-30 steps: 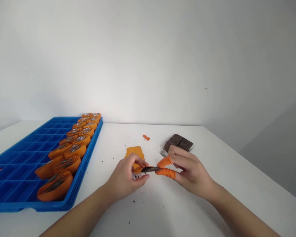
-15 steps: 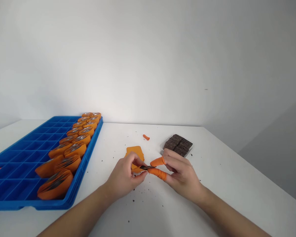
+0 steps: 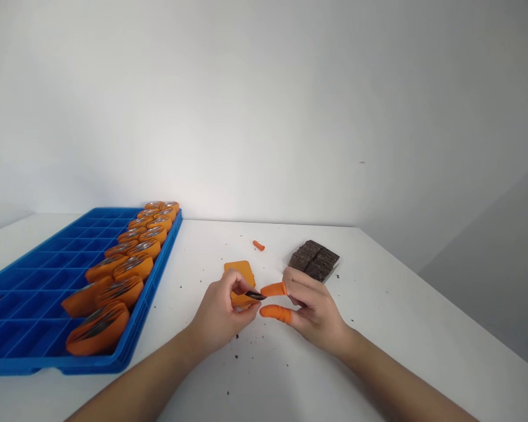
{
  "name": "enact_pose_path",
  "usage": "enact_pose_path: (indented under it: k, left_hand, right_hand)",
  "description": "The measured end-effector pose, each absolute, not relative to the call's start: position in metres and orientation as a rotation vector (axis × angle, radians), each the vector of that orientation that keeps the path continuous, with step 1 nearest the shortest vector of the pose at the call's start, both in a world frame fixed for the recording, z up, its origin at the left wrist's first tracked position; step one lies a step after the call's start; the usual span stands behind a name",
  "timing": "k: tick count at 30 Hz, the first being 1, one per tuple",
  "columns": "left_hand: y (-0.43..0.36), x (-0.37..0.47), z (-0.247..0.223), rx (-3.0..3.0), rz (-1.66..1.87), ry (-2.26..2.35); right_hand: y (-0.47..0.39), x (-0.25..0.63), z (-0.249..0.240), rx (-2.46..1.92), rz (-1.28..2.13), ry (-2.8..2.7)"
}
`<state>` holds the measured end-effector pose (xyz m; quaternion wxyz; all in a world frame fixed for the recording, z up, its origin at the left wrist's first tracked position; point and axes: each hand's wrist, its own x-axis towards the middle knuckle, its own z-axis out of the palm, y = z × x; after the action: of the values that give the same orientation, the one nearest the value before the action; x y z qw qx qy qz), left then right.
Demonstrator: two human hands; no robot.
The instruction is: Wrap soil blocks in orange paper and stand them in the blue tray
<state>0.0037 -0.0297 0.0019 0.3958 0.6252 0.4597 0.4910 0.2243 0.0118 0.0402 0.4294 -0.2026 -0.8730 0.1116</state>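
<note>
In the head view my left hand (image 3: 220, 308) pinches a small orange sleeve (image 3: 242, 300) between thumb and fingers. A thin dark piece (image 3: 256, 295) shows at its right end; whether it sits inside the sleeve I cannot tell. My right hand (image 3: 314, 310) wears orange finger cots on thumb and index finger. Those two fingers are apart, with the index tip at the dark piece and the thumb tip just below it. Behind my left hand lies a flat orange stack (image 3: 240, 269), partly covered by the fingers.
A blue divided tray (image 3: 154, 293) stands on the left, with orange sleeves (image 3: 99, 328) filled with dark and shiny pieces along its right side. Dark brown strips (image 3: 314, 258) sit in a clear holder on the right. A loose orange finger cot (image 3: 258, 245) and dark crumbs lie on the white table (image 3: 378, 363).
My right thumb and index finger have parted from their pinch on the dark piece. My left hand keeps its hold. The view has shifted slightly.
</note>
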Motion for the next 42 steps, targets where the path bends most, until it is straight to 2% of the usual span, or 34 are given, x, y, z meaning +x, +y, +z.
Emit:
enact_pose_path:
  k: [22,42]
  left_hand:
    - [-0.033,0.003,0.001,1.567,1.23,1.148]
    - [-0.031,0.002,-0.003,1.664,1.268,1.207]
  right_hand:
    - [-0.001,0.214,0.038,-0.494,0.025,-2.288]
    - [0.006,0.223,0.034,-0.462,0.058,-2.342]
